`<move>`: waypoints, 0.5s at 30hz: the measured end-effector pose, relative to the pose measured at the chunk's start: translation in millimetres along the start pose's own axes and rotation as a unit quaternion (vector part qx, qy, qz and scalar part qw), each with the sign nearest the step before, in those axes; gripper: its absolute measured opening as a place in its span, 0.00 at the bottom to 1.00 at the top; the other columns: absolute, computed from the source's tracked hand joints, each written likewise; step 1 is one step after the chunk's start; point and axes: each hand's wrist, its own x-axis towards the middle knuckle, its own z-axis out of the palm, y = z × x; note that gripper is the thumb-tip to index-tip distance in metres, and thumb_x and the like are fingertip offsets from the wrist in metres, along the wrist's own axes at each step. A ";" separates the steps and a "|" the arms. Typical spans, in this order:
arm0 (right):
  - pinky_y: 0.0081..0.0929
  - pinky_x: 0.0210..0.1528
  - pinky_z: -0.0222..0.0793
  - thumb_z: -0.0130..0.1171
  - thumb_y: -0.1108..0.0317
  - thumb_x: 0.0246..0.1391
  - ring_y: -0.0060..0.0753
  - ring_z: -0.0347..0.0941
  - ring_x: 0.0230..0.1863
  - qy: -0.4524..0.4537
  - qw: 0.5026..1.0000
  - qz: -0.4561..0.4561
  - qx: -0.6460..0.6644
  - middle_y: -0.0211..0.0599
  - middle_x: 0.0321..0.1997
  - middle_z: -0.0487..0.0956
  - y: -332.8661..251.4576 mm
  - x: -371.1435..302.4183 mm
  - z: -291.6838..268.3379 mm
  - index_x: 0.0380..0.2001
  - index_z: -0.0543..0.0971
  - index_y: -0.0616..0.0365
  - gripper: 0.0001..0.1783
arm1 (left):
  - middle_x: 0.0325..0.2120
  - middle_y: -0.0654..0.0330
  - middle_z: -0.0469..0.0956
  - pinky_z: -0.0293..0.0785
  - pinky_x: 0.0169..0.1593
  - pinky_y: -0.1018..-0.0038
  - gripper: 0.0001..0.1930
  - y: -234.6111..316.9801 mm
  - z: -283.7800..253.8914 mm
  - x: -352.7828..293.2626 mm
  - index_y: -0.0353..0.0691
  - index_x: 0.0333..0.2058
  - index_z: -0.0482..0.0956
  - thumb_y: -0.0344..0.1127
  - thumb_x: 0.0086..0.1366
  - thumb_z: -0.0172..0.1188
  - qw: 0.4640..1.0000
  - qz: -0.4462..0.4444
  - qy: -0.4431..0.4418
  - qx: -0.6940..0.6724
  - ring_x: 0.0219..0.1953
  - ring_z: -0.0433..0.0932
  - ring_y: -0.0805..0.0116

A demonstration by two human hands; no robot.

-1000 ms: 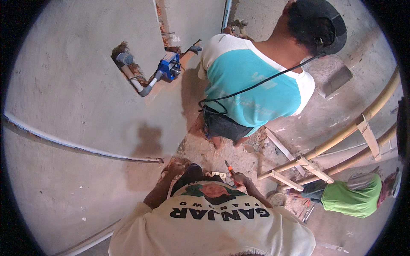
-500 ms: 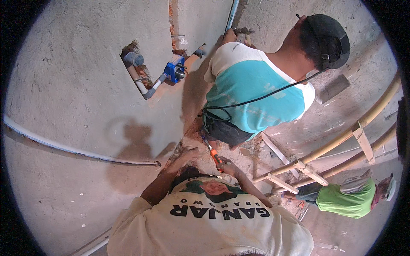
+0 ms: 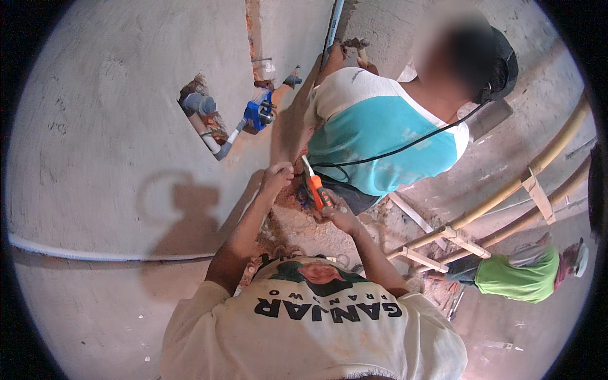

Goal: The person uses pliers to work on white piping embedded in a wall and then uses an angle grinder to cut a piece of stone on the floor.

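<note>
My right hand (image 3: 340, 214) is wrapped round the grips of a pair of pliers (image 3: 315, 184) with orange and black handles. Their metal head points up and away, beside the co-worker's lower back. A little to the left, near the wall, my left hand (image 3: 277, 178) is raised with its fingers closed; what they hold, if anything, is too small to make out. Just ahead stands a co-worker (image 3: 380, 130) in a white and teal shirt, a dark cable (image 3: 405, 151) slung across the back. A hammer (image 3: 361, 52) is at that person's hands, beside a blue pipe (image 3: 334, 25).
On the left wall a blue box (image 3: 258, 113) joins grey pipe fittings (image 3: 199, 104) in a chiselled recess. A pale conduit (image 3: 95, 254) runs along the wall lower down. To the right leans a bamboo ladder (image 3: 506, 206), with a person in green (image 3: 518, 278) behind it.
Both my hands have risen away from my body, the pliers with the right one. The co-worker's head has turned.
</note>
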 end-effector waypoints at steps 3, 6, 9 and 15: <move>0.24 0.24 0.70 0.58 0.67 0.45 0.26 0.72 0.28 0.042 0.999 -0.026 0.000 0.34 0.38 0.73 -4.3 12.1 4.6 0.59 0.63 0.52 0.35 | 0.36 0.63 0.75 0.73 0.42 0.73 0.18 20.2 0.8 8.5 0.38 0.47 0.73 0.40 0.60 0.60 0.999 0.031 -0.038 -0.001 0.39 0.74 0.73; 0.24 0.19 0.66 0.56 0.68 0.45 0.26 0.70 0.21 0.065 0.997 -0.030 -0.023 0.35 0.33 0.73 -4.0 24.5 3.8 0.60 0.62 0.52 0.35 | 0.36 0.62 0.75 0.73 0.42 0.73 0.18 26.3 9.0 17.5 0.36 0.46 0.74 0.41 0.61 0.58 0.998 0.041 -0.047 0.003 0.40 0.74 0.72; 0.24 0.18 0.65 0.55 0.68 0.45 0.26 0.70 0.19 0.086 0.996 -0.022 0.023 0.36 0.33 0.74 -10.1 25.1 6.6 0.60 0.62 0.52 0.35 | 0.34 0.62 0.75 0.73 0.39 0.74 0.16 27.7 22.0 22.6 0.34 0.42 0.76 0.41 0.63 0.55 0.998 0.042 -0.050 -0.010 0.37 0.75 0.71; 0.25 0.28 0.70 0.56 0.68 0.46 0.24 0.73 0.33 0.096 0.988 0.015 0.120 0.34 0.40 0.73 -22.9 16.5 20.4 0.61 0.61 0.55 0.36 | 0.30 0.64 0.76 0.73 0.37 0.77 0.12 20.6 26.9 48.2 0.36 0.36 0.76 0.40 0.65 0.52 0.995 0.034 -0.090 -0.032 0.32 0.75 0.74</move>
